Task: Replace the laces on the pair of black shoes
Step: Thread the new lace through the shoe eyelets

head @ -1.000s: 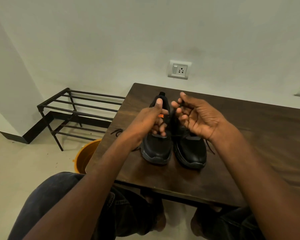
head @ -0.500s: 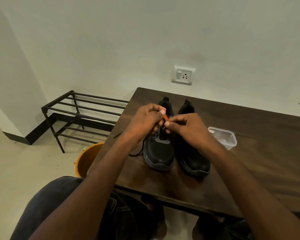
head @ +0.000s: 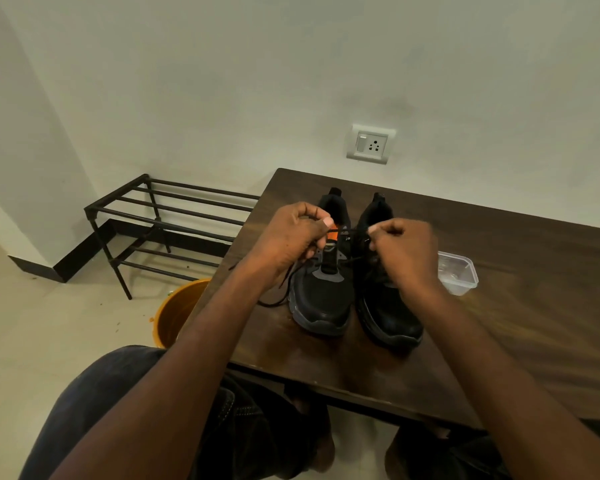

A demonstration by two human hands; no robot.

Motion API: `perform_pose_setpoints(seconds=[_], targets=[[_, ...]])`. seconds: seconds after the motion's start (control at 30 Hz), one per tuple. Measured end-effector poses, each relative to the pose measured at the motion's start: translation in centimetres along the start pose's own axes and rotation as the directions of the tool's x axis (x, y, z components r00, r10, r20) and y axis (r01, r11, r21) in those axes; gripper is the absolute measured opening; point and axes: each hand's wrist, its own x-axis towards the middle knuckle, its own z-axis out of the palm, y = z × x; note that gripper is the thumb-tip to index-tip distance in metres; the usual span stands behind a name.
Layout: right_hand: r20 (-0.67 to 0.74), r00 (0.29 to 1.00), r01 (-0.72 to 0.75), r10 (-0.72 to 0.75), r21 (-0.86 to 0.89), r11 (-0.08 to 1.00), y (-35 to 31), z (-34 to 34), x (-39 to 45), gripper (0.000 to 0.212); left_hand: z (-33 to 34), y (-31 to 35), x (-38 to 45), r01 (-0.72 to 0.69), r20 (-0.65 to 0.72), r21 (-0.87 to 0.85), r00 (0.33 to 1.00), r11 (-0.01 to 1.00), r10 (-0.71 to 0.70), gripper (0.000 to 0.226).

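Two black shoes stand side by side on the dark wooden table (head: 520, 278), toes toward me. Above the left shoe (head: 321, 299), my left hand (head: 293, 237) pinches a black lace (head: 347, 231) near the orange tongue label. My right hand (head: 404, 251) pinches the other part of that lace over the right shoe (head: 388, 317), partly hiding its upper. The lace runs taut between both hands. A loose lace end (head: 274, 299) trails off the left shoe onto the table.
A clear plastic container (head: 459, 275) sits on the table right of the shoes. An orange bucket (head: 177, 313) stands on the floor by the table's left edge. A black metal rack (head: 160, 223) stands against the wall. My knees are under the table.
My hands have drawn apart, the right one moving rightward, stretching the lace between them over the left shoe. The shoes have not moved.
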Motion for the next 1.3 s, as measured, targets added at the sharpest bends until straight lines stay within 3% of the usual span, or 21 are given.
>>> perform_pose_setpoints(seconds=[0.07,0.13,0.2,0.3,0.37,0.43,0.53,0.57,0.63,0.73,0.83,0.9,0.97,1.13,1.3], targets=[[-0.08,0.987,0.107,-0.141,-0.331,0.937,0.4,-0.5,0.0,0.014,0.0,-0.1,0.1,0.007,-0.044,0.022,0.999,1.0,-0.006,0.012],[0.054,0.95,0.288,-0.309,-0.54,0.791,0.4,0.0,-0.3,0.041,0.2,-0.4,0.3,0.02,-0.062,0.029,0.998,0.999,-0.018,0.01],[0.188,0.899,0.437,-0.395,-0.425,0.793,-0.4,0.8,-0.7,0.051,0.6,-0.3,0.2,0.02,-0.033,0.035,0.999,0.999,-0.019,0.009],[0.251,0.912,0.351,-0.326,-0.064,0.934,-1.1,1.7,-0.9,0.023,0.8,-0.2,0.0,0.01,-0.033,0.035,0.999,0.999,-0.009,0.017],[0.128,0.962,0.254,-0.242,-0.089,0.963,-0.4,1.6,-0.5,0.013,0.4,-0.3,0.2,0.008,-0.076,0.044,0.997,0.999,-0.004,0.018],[0.069,0.98,0.198,-0.186,-0.232,0.952,0.4,1.4,0.2,0.013,-0.1,-0.7,0.5,0.013,-0.11,0.049,0.994,0.999,-0.008,0.015],[0.219,0.948,0.286,-0.231,-0.266,0.921,0.5,1.6,0.3,0.036,-0.2,-1.1,0.9,-0.001,-0.095,0.056,0.995,0.998,0.006,0.01],[0.275,0.92,0.341,-0.279,-0.21,0.916,0.0,1.7,0.2,0.043,-0.1,-1.2,0.9,-0.016,-0.08,0.073,0.997,0.997,0.021,0.009],[0.358,0.871,0.38,-0.336,-0.056,0.923,-1.2,2.0,0.2,0.037,0.0,-1.2,0.9,-0.039,-0.065,0.104,0.997,0.994,0.046,0.011],[0.328,0.9,0.303,-0.288,0.004,0.953,-1.4,2.5,1.2,0.012,-0.2,-1.7,1.5,-0.051,-0.125,0.198,0.989,0.979,0.076,0.017],[0.28,0.949,0.148,-0.146,0.014,0.989,-0.5,2.5,2.6,0.008,-0.3,-3.1,2.4,-0.102,-0.177,0.447,0.964,0.889,0.2,0.014],[0.311,0.95,-0.042,-0.027,0.213,0.976,-0.4,2.3,2.6,0.011,-0.4,-3.8,2.6,-0.153,-0.065,0.655,0.964,0.741,0.257,0.034],[0.34,0.94,-0.159,0.031,0.357,0.92,-0.1,2.3,2.6,0.019,-0.1,-4.2,2.8,-0.199,0.068,0.745,0.972,0.637,0.224,0.055],[0.255,0.965,-0.001,-0.065,0.25,0.968,1.5,3.4,2.2,0.007,-0.1,-4.5,3.0,-0.248,0.137,0.74,0.966,0.625,0.221,0.052],[0.235,0.951,0.2,-0.202,0.035,0.979,1.5,4.6,1.6,0.02,-0.8,-4.7,3.1,-0.262,0.145,0.745,0.961,0.614,0.234,0.047]])
